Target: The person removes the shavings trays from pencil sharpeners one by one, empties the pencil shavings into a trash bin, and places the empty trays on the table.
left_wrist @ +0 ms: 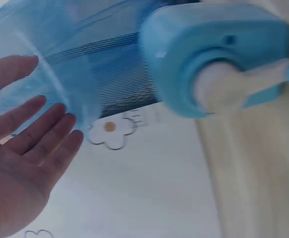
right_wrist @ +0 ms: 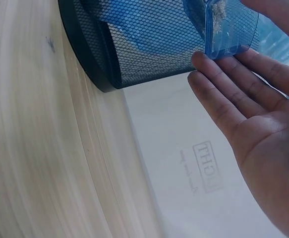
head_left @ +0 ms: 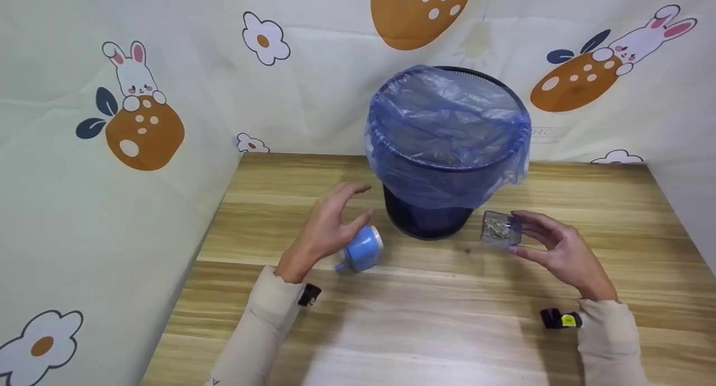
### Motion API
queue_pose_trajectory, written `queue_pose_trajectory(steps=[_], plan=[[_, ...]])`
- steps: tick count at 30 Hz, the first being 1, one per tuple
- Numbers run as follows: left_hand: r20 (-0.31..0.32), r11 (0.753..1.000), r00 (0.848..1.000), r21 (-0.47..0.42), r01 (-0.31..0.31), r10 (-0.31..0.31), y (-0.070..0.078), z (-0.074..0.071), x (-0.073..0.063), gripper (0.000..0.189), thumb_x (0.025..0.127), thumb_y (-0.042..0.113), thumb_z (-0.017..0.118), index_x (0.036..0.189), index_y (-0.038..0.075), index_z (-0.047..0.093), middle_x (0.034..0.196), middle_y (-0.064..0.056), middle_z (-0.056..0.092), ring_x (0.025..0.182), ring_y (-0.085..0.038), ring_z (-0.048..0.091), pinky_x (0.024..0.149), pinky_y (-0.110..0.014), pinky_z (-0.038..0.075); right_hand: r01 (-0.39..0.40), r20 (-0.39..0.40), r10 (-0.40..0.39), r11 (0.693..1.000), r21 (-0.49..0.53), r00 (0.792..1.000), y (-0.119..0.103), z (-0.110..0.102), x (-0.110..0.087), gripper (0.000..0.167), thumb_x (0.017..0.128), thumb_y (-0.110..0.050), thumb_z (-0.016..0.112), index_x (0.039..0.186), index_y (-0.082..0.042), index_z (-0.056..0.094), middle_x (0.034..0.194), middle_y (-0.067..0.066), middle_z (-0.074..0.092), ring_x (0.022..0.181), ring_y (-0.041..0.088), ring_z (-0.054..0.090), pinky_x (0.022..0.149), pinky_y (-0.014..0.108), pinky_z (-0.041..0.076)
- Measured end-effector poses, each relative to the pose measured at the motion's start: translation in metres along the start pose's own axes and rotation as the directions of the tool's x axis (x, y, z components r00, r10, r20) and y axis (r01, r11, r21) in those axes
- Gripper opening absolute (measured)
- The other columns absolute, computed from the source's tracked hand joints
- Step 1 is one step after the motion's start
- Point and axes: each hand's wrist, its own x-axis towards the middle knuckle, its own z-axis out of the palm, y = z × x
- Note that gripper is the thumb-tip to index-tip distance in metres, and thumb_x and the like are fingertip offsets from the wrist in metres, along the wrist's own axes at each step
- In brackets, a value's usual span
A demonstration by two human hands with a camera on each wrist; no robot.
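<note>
My right hand [head_left: 568,260] pinches a small clear shavings drawer [head_left: 498,229] between thumb and fingers, beside the bin's lower right side. Greyish pencil shavings [right_wrist: 217,17] show through its wall in the right wrist view. My left hand [head_left: 324,229] is held with fingers spread and nothing in its grasp. Close by it is a blue crank pencil sharpener [head_left: 362,252] on the table; the left wrist view shows its white crank [left_wrist: 228,87], with the hand apart from it. A dark mesh bin [right_wrist: 154,54] stands between the hands, lined with a blue plastic bag [head_left: 447,187].
The wood-grain table [head_left: 425,324] ends at a patterned cloth backdrop [head_left: 313,95] behind the bin. The same cloth rises at the left and right sides. A small dark speck [head_left: 467,252] lies on the table in front of the bin.
</note>
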Motion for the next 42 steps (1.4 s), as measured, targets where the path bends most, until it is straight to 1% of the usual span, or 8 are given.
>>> queue_pose_trajectory(steps=[5, 9, 16, 22, 25, 31, 34, 42], plan=[[-0.136, 0.996, 0.987, -0.012, -0.092, 0.089, 0.014, -0.008, 0.013, 0.031, 0.091, 0.011, 0.069, 0.119, 0.000, 0.065, 0.117, -0.013, 0.068, 0.113, -0.025, 0.062, 0.098, -0.039, 0.050, 0.001, -0.010, -0.001, 1.000, 0.006, 1.000, -0.001, -0.005, -0.003, 0.062, 0.078, 0.012, 0.076, 0.135, 0.012, 0.051, 0.126, 0.000, 0.064, 0.110, 0.004, 0.064, 0.090, 0.019, 0.052], [-0.187, 0.991, 0.974, -0.022, -0.133, 0.126, 0.022, -0.011, 0.019, 0.028, 0.092, 0.010, 0.068, 0.117, -0.002, 0.066, 0.116, -0.013, 0.068, 0.111, -0.023, 0.063, 0.096, -0.037, 0.051, 0.001, -0.008, -0.001, 1.000, 0.001, 1.000, -0.001, -0.008, -0.005, 0.062, 0.078, 0.011, 0.075, 0.135, 0.013, 0.050, 0.125, -0.002, 0.064, 0.110, 0.003, 0.064, 0.089, 0.019, 0.053], [-0.215, 0.988, 0.965, -0.006, -0.154, 0.149, 0.032, -0.015, 0.027, 0.029, 0.091, 0.008, 0.069, 0.118, -0.003, 0.066, 0.117, -0.013, 0.067, 0.113, -0.023, 0.061, 0.100, -0.034, 0.049, -0.002, -0.032, 0.001, 0.999, -0.033, 0.999, -0.002, -0.014, -0.006, 0.061, 0.078, 0.010, 0.076, 0.134, 0.012, 0.052, 0.124, -0.005, 0.064, 0.109, 0.002, 0.064, 0.090, 0.017, 0.051], [-0.255, 0.982, 0.949, 0.004, -0.189, 0.184, 0.043, -0.019, 0.039, 0.028, 0.092, 0.009, 0.068, 0.117, -0.001, 0.066, 0.117, -0.013, 0.067, 0.113, -0.022, 0.062, 0.100, -0.033, 0.049, -0.003, -0.035, 0.001, 0.998, -0.057, 0.999, -0.006, -0.023, -0.007, 0.062, 0.079, 0.009, 0.076, 0.135, 0.012, 0.051, 0.121, -0.003, 0.065, 0.108, 0.000, 0.064, 0.089, 0.015, 0.051], [-0.276, 0.978, 0.940, 0.006, -0.208, 0.202, 0.049, -0.020, 0.045, 0.027, 0.093, 0.011, 0.067, 0.117, -0.001, 0.067, 0.117, -0.013, 0.067, 0.113, -0.022, 0.062, 0.101, -0.032, 0.049, 0.004, -0.042, -0.007, 0.998, -0.067, 0.999, -0.007, -0.026, -0.008, 0.061, 0.079, 0.010, 0.075, 0.135, 0.012, 0.050, 0.119, -0.002, 0.066, 0.107, 0.001, 0.064, 0.088, 0.015, 0.052], [-0.325, 0.962, 0.908, 0.026, -0.270, 0.264, 0.061, -0.018, 0.055, 0.026, 0.092, 0.010, 0.066, 0.115, -0.002, 0.067, 0.118, -0.015, 0.066, 0.113, -0.023, 0.063, 0.101, -0.031, 0.049, 0.001, -0.057, -0.006, 0.996, -0.088, 0.998, -0.011, -0.033, -0.009, 0.061, 0.080, 0.010, 0.075, 0.136, 0.012, 0.050, 0.120, -0.004, 0.065, 0.106, 0.000, 0.064, 0.086, 0.015, 0.052], [-0.333, 0.955, 0.897, 0.043, -0.292, 0.290, 0.065, -0.016, 0.059, 0.026, 0.092, 0.010, 0.066, 0.116, -0.002, 0.067, 0.120, -0.016, 0.065, 0.116, -0.024, 0.062, 0.103, -0.031, 0.048, -0.001, -0.067, -0.005, 0.995, -0.101, 0.998, -0.013, -0.036, -0.009, 0.060, 0.081, 0.010, 0.074, 0.136, 0.012, 0.050, 0.120, -0.006, 0.065, 0.107, -0.001, 0.064, 0.085, 0.014, 0.053], [-0.281, 0.941, 0.898, 0.112, -0.320, 0.338, 0.063, -0.002, 0.064, 0.029, 0.095, 0.012, 0.063, 0.121, 0.000, 0.067, 0.128, -0.016, 0.063, 0.131, -0.030, 0.052, 0.113, -0.035, 0.038, -0.001, -0.110, -0.016, 0.987, -0.160, 0.994, -0.025, -0.048, -0.009, 0.059, 0.082, 0.008, 0.074, 0.136, 0.010, 0.051, 0.118, -0.010, 0.064, 0.107, -0.002, 0.063, 0.085, 0.013, 0.052]])
